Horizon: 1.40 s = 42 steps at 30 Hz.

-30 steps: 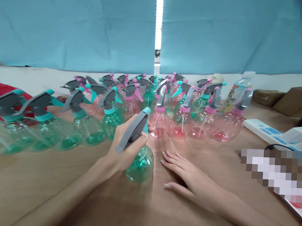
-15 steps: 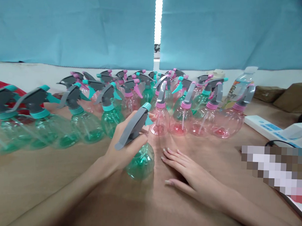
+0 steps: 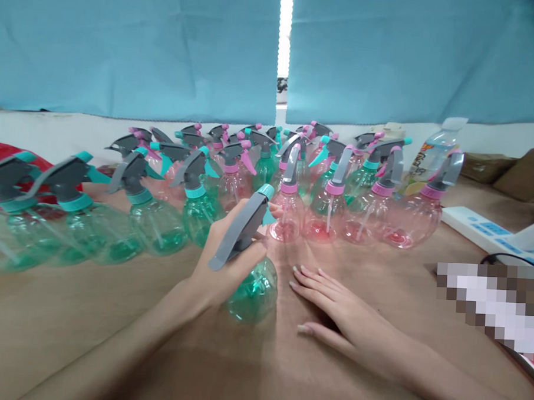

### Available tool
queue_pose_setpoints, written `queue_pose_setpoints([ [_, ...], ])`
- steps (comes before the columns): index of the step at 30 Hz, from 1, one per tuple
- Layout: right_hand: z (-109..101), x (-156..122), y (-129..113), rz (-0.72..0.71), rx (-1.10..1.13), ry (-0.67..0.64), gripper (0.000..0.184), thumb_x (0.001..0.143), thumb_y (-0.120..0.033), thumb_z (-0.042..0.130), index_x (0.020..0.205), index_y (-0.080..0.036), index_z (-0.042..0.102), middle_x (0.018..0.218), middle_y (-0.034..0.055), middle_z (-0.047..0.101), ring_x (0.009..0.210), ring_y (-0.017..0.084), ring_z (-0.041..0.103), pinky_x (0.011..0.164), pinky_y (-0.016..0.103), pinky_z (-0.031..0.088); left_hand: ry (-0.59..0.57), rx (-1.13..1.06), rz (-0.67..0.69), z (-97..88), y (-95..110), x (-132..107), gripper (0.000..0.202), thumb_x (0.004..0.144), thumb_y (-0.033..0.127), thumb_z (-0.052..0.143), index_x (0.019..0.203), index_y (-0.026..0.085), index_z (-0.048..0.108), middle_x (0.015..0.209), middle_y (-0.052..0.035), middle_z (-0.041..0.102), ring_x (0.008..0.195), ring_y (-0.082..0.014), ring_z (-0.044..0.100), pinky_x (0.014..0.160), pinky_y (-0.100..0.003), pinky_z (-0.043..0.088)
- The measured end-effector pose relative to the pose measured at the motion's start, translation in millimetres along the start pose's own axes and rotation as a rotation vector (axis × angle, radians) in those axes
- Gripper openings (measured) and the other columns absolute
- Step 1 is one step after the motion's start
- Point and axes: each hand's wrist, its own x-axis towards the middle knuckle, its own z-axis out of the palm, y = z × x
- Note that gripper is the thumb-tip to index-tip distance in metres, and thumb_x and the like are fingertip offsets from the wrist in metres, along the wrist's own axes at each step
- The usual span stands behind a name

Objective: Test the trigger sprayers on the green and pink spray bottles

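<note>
My left hand (image 3: 229, 251) is closed round the neck of a green spray bottle (image 3: 255, 291) with a grey trigger head and a turquoise nozzle. The bottle is upright, its neck hidden by my fingers. To the right, my right hand (image 3: 337, 312) lies palm down on the brown tabletop (image 3: 224, 369), fingers stretched out, holding nothing. Just beyond the held bottle stands a pink spray bottle (image 3: 286, 215) with a pink collar. Left of my left hand is another green spray bottle (image 3: 199, 218) in a row of green ones.
Several green and pink spray bottles crowd the back of the table. A clear drink bottle (image 3: 432, 151) stands behind the pink row's right end. On the right lie a white power strip (image 3: 478, 230) and brown packages (image 3: 525, 173). Blue curtains (image 3: 136, 47) hang behind.
The whole view has shifted slightly, so everything appears a little farther right. My left hand keeps its hold on the green spray bottle; my right hand still lies flat.
</note>
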Motion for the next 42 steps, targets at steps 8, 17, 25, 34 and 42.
queue_pose_setpoints([
  [8, -0.4, 0.9, -0.4, 0.007, -0.033, -0.026, 0.065, 0.097, -0.058, 0.041, 0.148, -0.018, 0.037, 0.157, 0.0051, 0.029, 0.146, 0.024, 0.021, 0.119, 0.048, 0.019, 0.006, 0.033, 0.006, -0.9, -2.5, -0.4, 0.026, 0.074, 0.013, 0.051, 0.098, 0.022, 0.058, 0.068, 0.0056, 0.041, 0.056, -0.0115, 0.038, 0.053, -0.025, 0.036],
  [17, -0.7, 0.9, -0.6, 0.008, -0.040, -0.028, 0.065, 0.097, -0.057, 0.041, 0.149, -0.018, 0.036, 0.157, 0.0050, 0.029, 0.145, 0.023, 0.021, 0.119, 0.049, 0.019, -0.011, 0.012, -0.020, -1.8, 0.5, -2.2, 0.030, 0.074, 0.012, 0.050, 0.101, 0.022, 0.058, 0.073, 0.0042, 0.046, 0.060, -0.0121, 0.040, 0.056, -0.026, 0.034],
  [25, 0.3, 0.5, 0.9, -0.006, -0.018, -0.008, 0.064, 0.097, -0.055, 0.044, 0.148, -0.019, 0.037, 0.156, 0.0058, 0.031, 0.145, 0.025, 0.022, 0.119, 0.049, 0.019, 0.011, 0.004, -0.029, 0.1, 1.7, -1.0, 0.020, 0.073, 0.012, 0.051, 0.090, 0.023, 0.053, 0.072, 0.0049, 0.042, 0.062, -0.0129, 0.041, 0.059, -0.028, 0.035],
  [34, 0.3, 0.0, 0.9, -0.012, -0.001, 0.000, 0.061, 0.097, -0.052, 0.046, 0.148, -0.019, 0.037, 0.156, 0.0064, 0.030, 0.145, 0.025, 0.022, 0.119, 0.048, 0.019, 0.010, 0.038, -0.049, -0.3, -1.3, -1.6, 0.013, 0.073, 0.016, 0.051, 0.082, 0.024, 0.047, 0.066, 0.0055, 0.043, 0.056, -0.0132, 0.041, 0.053, -0.028, 0.033],
  [42, -0.7, 0.0, -0.6, -0.011, 0.018, 0.014, 0.059, 0.097, -0.049, 0.049, 0.148, -0.020, 0.039, 0.155, 0.0073, 0.033, 0.144, 0.026, 0.025, 0.118, 0.050, 0.023, 0.011, 0.021, -0.039, -0.9, 0.4, -1.4, 0.014, 0.073, 0.014, 0.052, 0.083, 0.024, 0.049, 0.067, 0.0046, 0.047, 0.057, -0.0135, 0.046, 0.052, -0.028, 0.037],
])
